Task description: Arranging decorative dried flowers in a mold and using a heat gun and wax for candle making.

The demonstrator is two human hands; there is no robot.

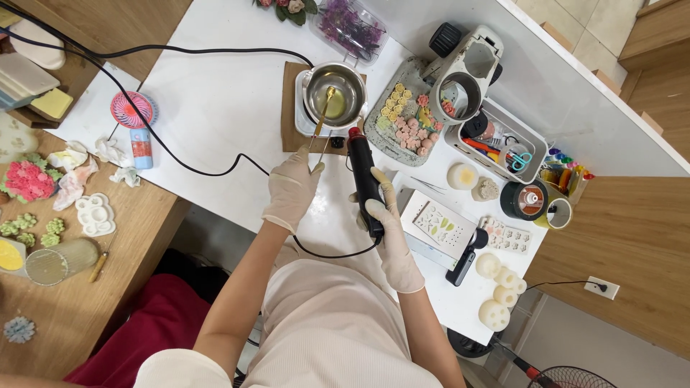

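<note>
A clear plastic package of dried purple flowers (pixel 350 27) lies at twelve o'clock on the white desk (pixel 215 93), while a white rectangular box (pixel 437 228) bearing green leaf shapes rests at three o'clock.

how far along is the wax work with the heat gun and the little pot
Done: small pink and yellow flower pieces lie on the grey tray, and round white candles sit at the table's near edge. In hand: the right hand aims a black heat gun at the small steel pot of yellowish liquid; the left hand holds a stirrer. Left: the candles look undecorated.
</note>
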